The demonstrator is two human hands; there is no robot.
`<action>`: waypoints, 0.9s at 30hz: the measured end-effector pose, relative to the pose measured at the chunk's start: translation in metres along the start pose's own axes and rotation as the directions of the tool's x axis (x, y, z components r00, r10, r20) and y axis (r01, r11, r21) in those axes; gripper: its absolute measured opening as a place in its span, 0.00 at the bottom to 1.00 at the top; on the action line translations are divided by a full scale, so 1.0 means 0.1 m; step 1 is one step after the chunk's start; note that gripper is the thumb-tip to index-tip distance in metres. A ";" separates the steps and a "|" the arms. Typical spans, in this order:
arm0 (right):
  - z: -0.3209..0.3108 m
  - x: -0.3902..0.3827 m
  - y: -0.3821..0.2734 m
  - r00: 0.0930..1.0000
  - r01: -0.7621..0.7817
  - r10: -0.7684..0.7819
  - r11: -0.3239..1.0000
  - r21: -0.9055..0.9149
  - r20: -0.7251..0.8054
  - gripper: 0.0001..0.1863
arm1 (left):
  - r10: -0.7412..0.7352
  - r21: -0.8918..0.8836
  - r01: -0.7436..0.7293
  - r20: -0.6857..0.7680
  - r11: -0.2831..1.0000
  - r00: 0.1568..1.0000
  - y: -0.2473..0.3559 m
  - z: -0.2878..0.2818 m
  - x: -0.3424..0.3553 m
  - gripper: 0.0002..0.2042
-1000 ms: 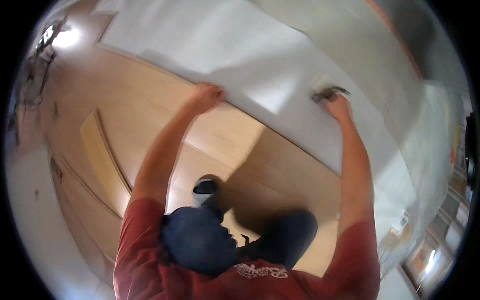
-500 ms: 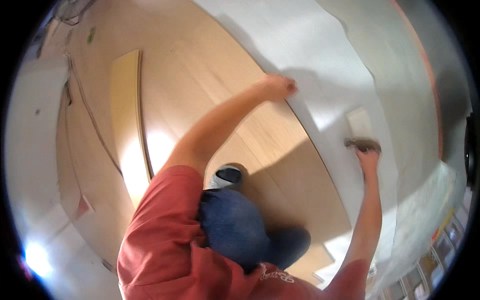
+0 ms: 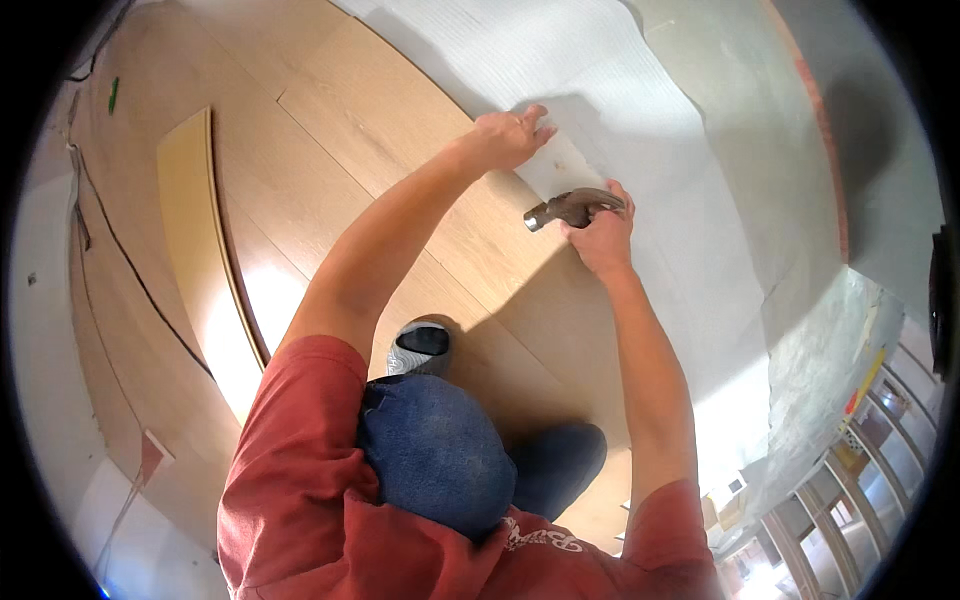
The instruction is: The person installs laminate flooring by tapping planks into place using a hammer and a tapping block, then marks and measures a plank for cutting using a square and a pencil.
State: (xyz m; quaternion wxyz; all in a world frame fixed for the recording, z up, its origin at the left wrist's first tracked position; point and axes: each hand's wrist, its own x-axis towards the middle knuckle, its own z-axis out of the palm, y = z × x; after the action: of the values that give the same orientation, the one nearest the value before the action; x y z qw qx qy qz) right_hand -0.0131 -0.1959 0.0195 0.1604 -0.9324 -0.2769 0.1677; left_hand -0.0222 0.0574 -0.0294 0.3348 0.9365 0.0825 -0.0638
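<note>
My left hand [image 3: 508, 140], fingers spread and slightly bent, touches the upper end of a small white block [image 3: 561, 166] at the exposed edge of the light wood-look floor planks [image 3: 350, 140]. My right hand [image 3: 600, 232] grips a hammer [image 3: 572, 207] by the head end, its metal face pointing left, just over the block's lower end. Whether those fingers also hold the block is unclear. Pale ribbed underlay [image 3: 700, 250] stretches to the right of the plank edge.
A loose plank [image 3: 190, 200] lies at the left near a black cable [image 3: 130, 250] and a green object [image 3: 114, 95]. My shoe [image 3: 420, 348] and bent knee are below. Bare grey subfloor [image 3: 770, 150] with an orange strip runs along the right; railings [image 3: 870, 460] show at lower right.
My right hand has moved up and left with the hammer and white block, close to my left hand. My left hand, lately on the plank edge, now has fingers at the block's end.
</note>
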 end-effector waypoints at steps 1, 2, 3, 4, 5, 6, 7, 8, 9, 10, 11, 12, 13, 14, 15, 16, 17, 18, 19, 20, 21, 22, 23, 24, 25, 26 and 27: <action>-0.04 0.02 -0.04 1.000 -0.007 0.007 1.000 -0.007 0.011 0.21 | 0.017 0.019 -0.017 -0.008 1.000 1.000 0.04 -0.04 0.01 0.28; -0.06 0.04 -0.06 1.000 -0.014 0.015 1.000 -0.014 0.023 0.22 | -0.008 0.020 0.007 0.038 1.000 0.999 0.09 -0.08 0.03 0.28; -0.14 0.03 -0.08 0.999 -0.027 0.028 0.999 -0.023 0.034 0.22 | -0.029 0.020 0.027 0.087 0.999 0.996 0.24 -0.21 0.01 0.27; -0.16 0.03 -0.09 0.999 -0.036 0.037 0.999 -0.013 0.036 0.23 | -0.060 0.022 0.058 0.140 0.998 0.988 0.32 -0.26 -0.01 0.27; -0.20 0.03 -0.10 0.998 -0.046 0.046 0.999 -0.004 0.039 0.23 | -0.026 0.023 0.023 0.133 0.999 0.991 0.37 -0.30 0.00 0.26; -0.19 -0.01 -0.14 0.997 -0.058 0.057 0.998 0.010 0.053 0.24 | -0.001 0.025 -0.002 0.135 1.000 0.991 0.38 -0.29 -0.03 0.26; -0.18 -0.04 -0.15 0.998 -0.055 0.055 0.998 0.005 0.026 0.25 | 0.024 0.026 -0.028 0.136 0.999 0.990 0.38 -0.26 -0.06 0.26; -0.18 -0.05 -0.14 0.999 -0.053 0.053 0.999 0.001 -0.001 0.26 | 0.102 0.089 -0.109 0.074 0.990 0.992 0.34 -0.21 -0.06 0.25; -0.09 -0.01 -0.07 0.998 -0.050 0.050 0.999 -0.007 -0.042 0.27 | 0.081 0.099 -0.091 0.101 0.991 0.992 0.30 -0.10 0.04 0.25; 0.01 0.01 0.03 0.999 -0.033 0.033 0.999 -0.026 -0.021 0.30 | 0.093 0.135 -0.106 0.097 0.985 0.991 0.22 0.01 0.05 0.24; 0.10 0.02 0.11 0.999 -0.023 0.022 0.999 -0.041 -0.029 0.30 | 0.106 0.172 -0.121 0.093 0.978 0.990 0.14 0.12 0.05 0.23; 0.14 0.01 0.19 1.000 -0.021 0.020 0.998 -0.057 -0.018 0.30 | 0.115 0.151 -0.129 0.094 0.980 0.989 0.08 0.23 0.08 0.23; 0.08 -0.02 0.15 1.000 -0.017 0.015 0.997 -0.073 -0.022 0.30 | 0.134 0.138 -0.144 0.085 0.980 0.987 0.04 0.22 0.08 0.23; -0.06 -0.05 0.14 0.999 0.038 -0.039 0.995 -0.091 -0.019 0.28 | 0.152 0.125 -0.160 0.076 0.979 0.986 0.01 0.20 0.07 0.23; -0.23 -0.05 0.08 0.998 -0.060 0.062 0.997 -0.057 0.032 0.27 | 0.151 0.140 -0.160 0.075 0.977 0.986 0.02 0.12 0.02 0.23; -0.42 -0.04 0.12 0.990 -0.115 0.121 0.990 -0.083 0.076 0.27 | 0.148 0.156 -0.160 0.084 0.975 0.985 0.07 0.06 -0.01 0.23; -0.63 -0.02 0.14 0.977 -0.169 0.181 0.979 -0.112 0.116 0.27 | 0.149 0.171 -0.163 0.092 0.972 0.985 0.12 0.02 -0.03 0.24; -0.84 0.04 0.11 0.975 -0.170 0.178 0.983 -0.070 0.130 0.27 | 0.096 0.216 -0.120 0.120 0.969 0.988 0.12 0.04 -0.05 0.24; -1.04 0.09 0.10 0.972 -0.186 0.189 0.982 -0.032 0.141 0.28 | 0.103 0.203 -0.123 0.107 0.972 0.989 0.10 0.04 -0.05 0.24; -1.18 0.14 0.15 0.967 -0.217 0.229 0.970 -0.107 0.116 0.29 | 0.111 0.189 -0.128 0.096 0.974 0.989 0.10 0.06 -0.04 0.24; -1.29 0.17 0.23 0.959 -0.254 0.272 0.949 -0.185 0.081 0.29 | 0.130 0.171 -0.142 0.083 0.975 0.988 0.11 0.09 -0.02 0.24; -1.37 0.23 0.34 0.957 -0.265 0.287 0.929 -0.258 0.051 0.29 | 0.143 0.138 -0.157 0.102 0.978 0.984 0.09 0.07 -0.02 0.23; -1.41 0.30 0.45 0.954 -0.275 0.298 0.903 -0.330 0.021 0.28 | 0.138 0.142 -0.150 0.094 0.978 0.986 0.10 0.07 -0.03 0.23; -1.42 0.34 0.59 0.949 -0.291 0.316 0.889 -0.354 0.011 0.26 | 0.136 0.143 -0.148 0.092 0.979 0.986 0.13 0.07 -0.04 0.23; -1.41 0.37 0.68 0.944 -0.305 0.331 0.875 -0.377 0.003 0.25 | 0.131 0.145 -0.143 0.091 0.979 0.987 0.16 0.07 -0.05 0.23; -1.34 0.37 0.75 0.943 -0.310 0.333 0.861 -0.402 -0.014 0.21 | 0.150 0.081 -0.157 0.081 0.984 0.985 0.17 0.04 -0.07 0.23; -1.29 0.39 0.73 0.954 -0.247 0.296 0.867 -0.432 0.048 0.20 | 0.139 0.092 -0.146 0.081 0.985 0.987 0.18 0.03 -0.08 0.23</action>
State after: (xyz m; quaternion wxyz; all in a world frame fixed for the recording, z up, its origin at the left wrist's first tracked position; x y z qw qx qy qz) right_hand 0.1028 -0.2581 0.0970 -0.0854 -0.9636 -0.1811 0.1772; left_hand -0.0266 0.0412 -0.0195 0.2953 0.9522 -0.0003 -0.0784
